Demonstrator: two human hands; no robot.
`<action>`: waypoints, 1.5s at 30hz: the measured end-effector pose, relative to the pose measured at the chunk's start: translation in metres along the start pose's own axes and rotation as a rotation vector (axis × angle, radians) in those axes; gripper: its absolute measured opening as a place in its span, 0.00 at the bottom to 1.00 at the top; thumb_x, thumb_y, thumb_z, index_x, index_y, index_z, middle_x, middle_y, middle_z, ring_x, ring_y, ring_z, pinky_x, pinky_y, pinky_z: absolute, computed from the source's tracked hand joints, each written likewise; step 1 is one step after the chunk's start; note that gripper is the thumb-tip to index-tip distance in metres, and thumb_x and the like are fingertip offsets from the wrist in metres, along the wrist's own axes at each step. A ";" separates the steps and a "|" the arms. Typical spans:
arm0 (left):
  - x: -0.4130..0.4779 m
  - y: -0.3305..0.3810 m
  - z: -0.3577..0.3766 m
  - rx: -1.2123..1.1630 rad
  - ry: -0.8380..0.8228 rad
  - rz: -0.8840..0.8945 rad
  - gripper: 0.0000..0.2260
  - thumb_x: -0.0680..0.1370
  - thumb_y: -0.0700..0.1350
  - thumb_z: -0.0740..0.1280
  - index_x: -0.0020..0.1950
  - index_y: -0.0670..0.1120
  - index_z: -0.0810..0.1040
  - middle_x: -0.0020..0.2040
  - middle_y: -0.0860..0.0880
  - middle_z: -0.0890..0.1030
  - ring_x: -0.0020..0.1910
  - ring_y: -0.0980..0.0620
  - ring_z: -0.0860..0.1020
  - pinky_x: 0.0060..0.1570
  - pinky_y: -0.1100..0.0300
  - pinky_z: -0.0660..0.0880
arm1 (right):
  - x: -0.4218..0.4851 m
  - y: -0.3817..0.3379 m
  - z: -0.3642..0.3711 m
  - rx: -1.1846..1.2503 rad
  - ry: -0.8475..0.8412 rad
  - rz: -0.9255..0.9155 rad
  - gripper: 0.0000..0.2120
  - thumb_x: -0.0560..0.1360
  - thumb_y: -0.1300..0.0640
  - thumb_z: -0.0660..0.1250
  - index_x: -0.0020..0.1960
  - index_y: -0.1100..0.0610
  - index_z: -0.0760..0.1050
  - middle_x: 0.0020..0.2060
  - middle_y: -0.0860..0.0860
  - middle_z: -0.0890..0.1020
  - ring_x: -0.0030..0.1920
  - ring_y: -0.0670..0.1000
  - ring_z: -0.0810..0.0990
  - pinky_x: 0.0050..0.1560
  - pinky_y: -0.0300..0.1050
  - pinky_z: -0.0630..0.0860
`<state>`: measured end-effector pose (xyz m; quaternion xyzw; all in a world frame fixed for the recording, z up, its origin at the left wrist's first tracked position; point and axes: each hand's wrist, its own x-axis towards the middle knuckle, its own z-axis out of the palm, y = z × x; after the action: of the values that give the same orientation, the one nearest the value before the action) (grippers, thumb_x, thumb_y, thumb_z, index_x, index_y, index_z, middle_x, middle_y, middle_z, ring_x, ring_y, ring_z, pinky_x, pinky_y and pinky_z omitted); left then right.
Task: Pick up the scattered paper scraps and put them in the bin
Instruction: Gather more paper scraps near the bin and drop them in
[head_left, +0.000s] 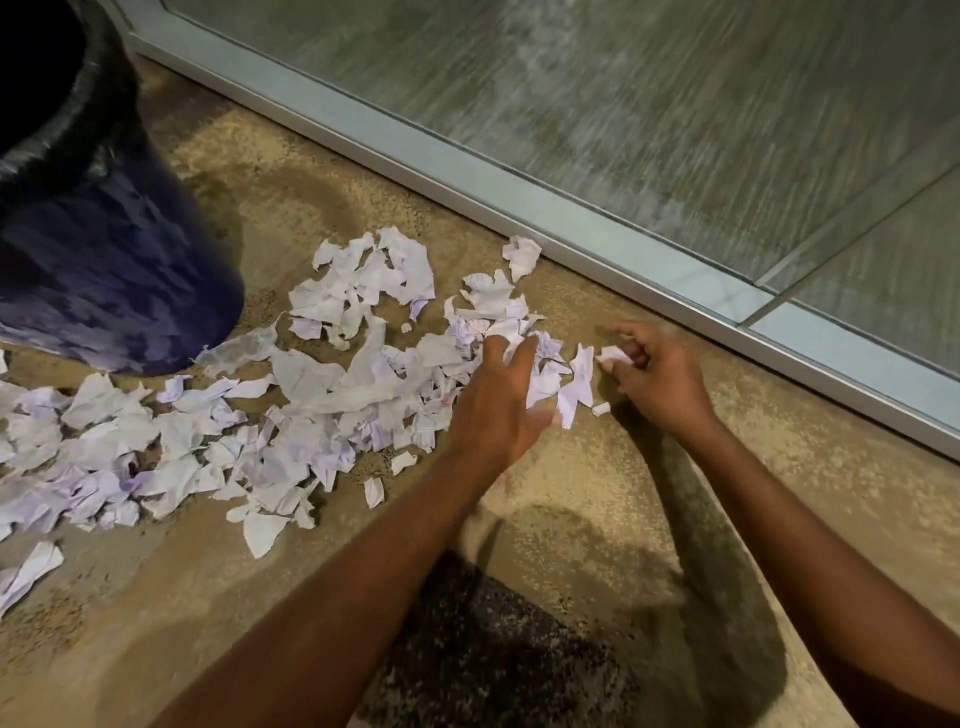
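Torn paper scraps lie spread over the floor, thickest in a band running from the far left toward the middle, with a loose clump nearer the door frame and one stray piece almost touching it. The bin, dark and lined with a black bag, stands at the upper left, its base just beside the nearest scraps.

The left hand is spread wide, fingers splayed, pressing down onto the right edge of the pile. It grips nothing clearly yet, though scraps sit under the fingertips. The right hand is curled narrow, pinching a small scrap between thumb and fingers, just beside a few loose pieces lying between the two hands.

Judging from the look of it, the paper is very light, thin and limp, already creased. It will not break, but it will slip and flutter away if swept quickly, and flat pieces will cling to the rough floor. The best hold is likely to rake many pieces together and scoop them between both palms, squeezing into a wad. Single flat scraps want a fingertip pinch at a raised, crumpled edge. Most of the pile is yet to be gathered
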<state>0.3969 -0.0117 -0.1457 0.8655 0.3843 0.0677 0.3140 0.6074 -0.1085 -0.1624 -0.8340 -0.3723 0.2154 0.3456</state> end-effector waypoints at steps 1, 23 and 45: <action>0.002 -0.001 0.001 0.030 -0.057 0.000 0.44 0.73 0.51 0.81 0.84 0.49 0.61 0.75 0.42 0.65 0.64 0.40 0.79 0.61 0.47 0.80 | -0.003 -0.002 0.000 0.013 -0.060 0.013 0.22 0.79 0.62 0.75 0.70 0.46 0.80 0.51 0.47 0.86 0.44 0.46 0.86 0.44 0.35 0.81; 0.009 -0.014 0.015 -0.113 0.002 -0.057 0.31 0.77 0.39 0.76 0.79 0.45 0.70 0.67 0.43 0.75 0.65 0.42 0.77 0.63 0.49 0.76 | 0.008 -0.059 0.033 -0.260 -0.399 -0.123 0.31 0.69 0.60 0.83 0.66 0.42 0.76 0.58 0.48 0.75 0.58 0.52 0.75 0.44 0.36 0.70; -0.042 0.004 -0.135 -1.013 0.322 -0.372 0.15 0.71 0.46 0.81 0.56 0.46 0.85 0.55 0.42 0.87 0.53 0.42 0.87 0.53 0.44 0.86 | -0.013 -0.220 0.000 0.502 -0.576 0.024 0.19 0.71 0.74 0.78 0.59 0.65 0.79 0.55 0.67 0.85 0.47 0.59 0.87 0.53 0.56 0.87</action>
<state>0.3212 0.0230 -0.0311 0.5033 0.4929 0.3184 0.6343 0.4948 -0.0116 0.0010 -0.6330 -0.3801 0.5294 0.4178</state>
